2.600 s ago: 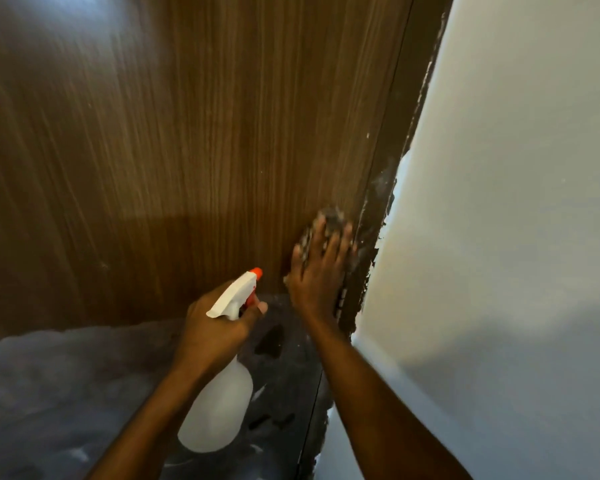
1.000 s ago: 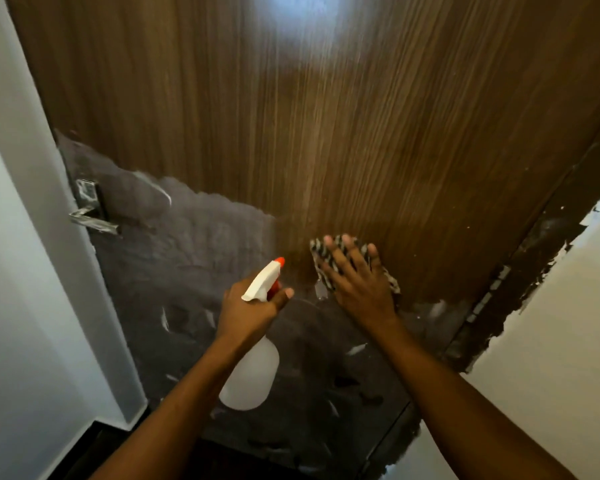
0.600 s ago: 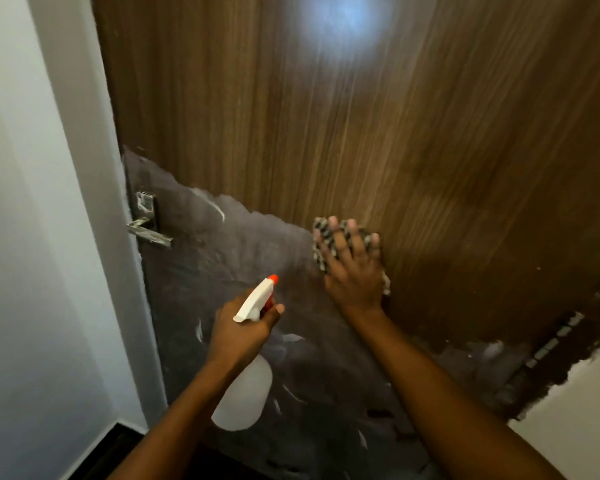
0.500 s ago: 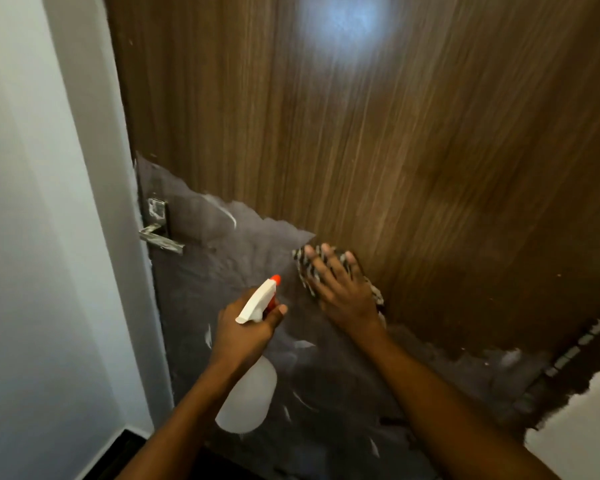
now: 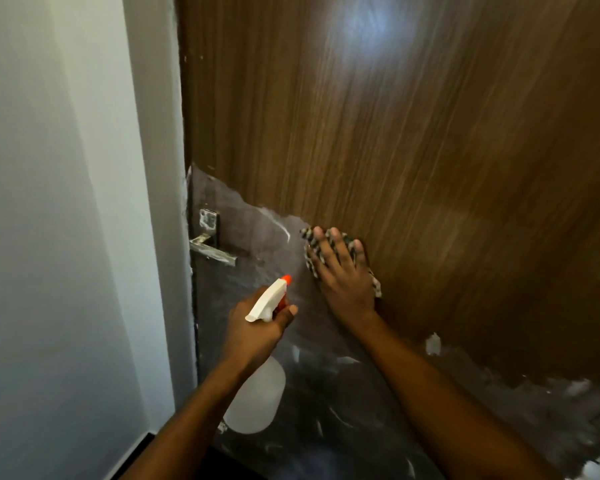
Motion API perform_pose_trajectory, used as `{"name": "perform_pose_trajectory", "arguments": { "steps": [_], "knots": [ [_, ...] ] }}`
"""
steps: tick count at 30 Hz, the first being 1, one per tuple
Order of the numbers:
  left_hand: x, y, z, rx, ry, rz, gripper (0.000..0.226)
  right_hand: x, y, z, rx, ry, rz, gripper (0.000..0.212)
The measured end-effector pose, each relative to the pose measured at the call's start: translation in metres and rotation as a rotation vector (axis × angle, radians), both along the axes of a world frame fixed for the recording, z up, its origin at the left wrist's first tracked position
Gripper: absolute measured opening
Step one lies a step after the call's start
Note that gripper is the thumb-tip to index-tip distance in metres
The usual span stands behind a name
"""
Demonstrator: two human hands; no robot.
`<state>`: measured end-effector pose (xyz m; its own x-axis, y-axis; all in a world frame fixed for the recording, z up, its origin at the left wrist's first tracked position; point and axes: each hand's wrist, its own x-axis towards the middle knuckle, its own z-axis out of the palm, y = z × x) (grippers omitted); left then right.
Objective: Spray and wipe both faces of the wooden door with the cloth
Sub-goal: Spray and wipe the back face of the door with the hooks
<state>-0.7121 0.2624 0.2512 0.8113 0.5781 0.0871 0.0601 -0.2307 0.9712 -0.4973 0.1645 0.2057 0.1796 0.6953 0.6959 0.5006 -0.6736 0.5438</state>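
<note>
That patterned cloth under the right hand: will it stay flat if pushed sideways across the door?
Probably not by itself. The cloth looks thin and floppy, its edges bunching around the right hand, so it likely drags and folds. The flat palm pressing it to the door should carry it along.

Left hand (image 5: 257, 330): bare, no glove, no ring in sight
Right hand (image 5: 343, 278): bare, no glove, short trimmed nails on the fingers
Left forearm (image 5: 194, 417): bare, no sleeve, no watch or band
Right forearm (image 5: 440, 393): bare, no sleeve, no watch or band
</note>
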Motion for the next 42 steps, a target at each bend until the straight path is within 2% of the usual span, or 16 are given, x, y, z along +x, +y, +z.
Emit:
{"name": "perform_pose_trajectory", "arguments": {
  "steps": [5,7,12,16,19,23,27,31,33,37,42],
  "knots": [
    [-0.007,0.033,-0.004,-0.014,0.017,0.021,0.056,0.011,-0.024,-0.022,-0.134,-0.013,0.148,0.048],
    [-0.011,0.044,-0.011,-0.036,0.050,0.034,0.056,0.008,-0.031,-0.027,-0.133,-0.018,0.128,0.048],
    [-0.015,0.064,-0.016,-0.010,0.083,0.090,0.054,-0.015,-0.005,-0.004,0.167,0.039,-0.041,0.054],
    [-0.012,0.093,-0.007,0.018,0.046,0.108,0.049,-0.019,0.071,0.039,0.205,-0.023,0.034,0.048],
    [-0.011,0.113,-0.007,0.005,0.039,0.114,0.051,-0.025,0.128,0.038,0.041,-0.031,0.094,0.058],
    [-0.008,0.121,-0.016,-0.084,0.087,0.102,0.053,-0.018,0.108,0.002,-0.229,-0.052,0.073,0.051],
    [-0.005,0.145,-0.015,-0.116,0.049,0.080,0.041,-0.010,0.087,0.003,-0.211,-0.082,0.083,0.051],
    [-0.009,0.166,-0.021,-0.149,0.073,0.121,0.043,-0.024,0.141,0.036,-0.075,-0.040,0.056,0.057],
    [-0.009,0.173,-0.020,-0.126,0.065,0.140,0.047,-0.028,0.180,0.061,-0.145,-0.020,0.061,0.058],
    [-0.006,0.197,-0.006,-0.082,0.047,0.170,0.047,-0.030,0.258,0.105,-0.429,0.001,0.091,0.058],
    [-0.010,0.236,0.000,-0.051,0.050,0.203,0.048,-0.028,0.287,0.106,-0.560,0.010,0.133,0.058]
  ]
}}
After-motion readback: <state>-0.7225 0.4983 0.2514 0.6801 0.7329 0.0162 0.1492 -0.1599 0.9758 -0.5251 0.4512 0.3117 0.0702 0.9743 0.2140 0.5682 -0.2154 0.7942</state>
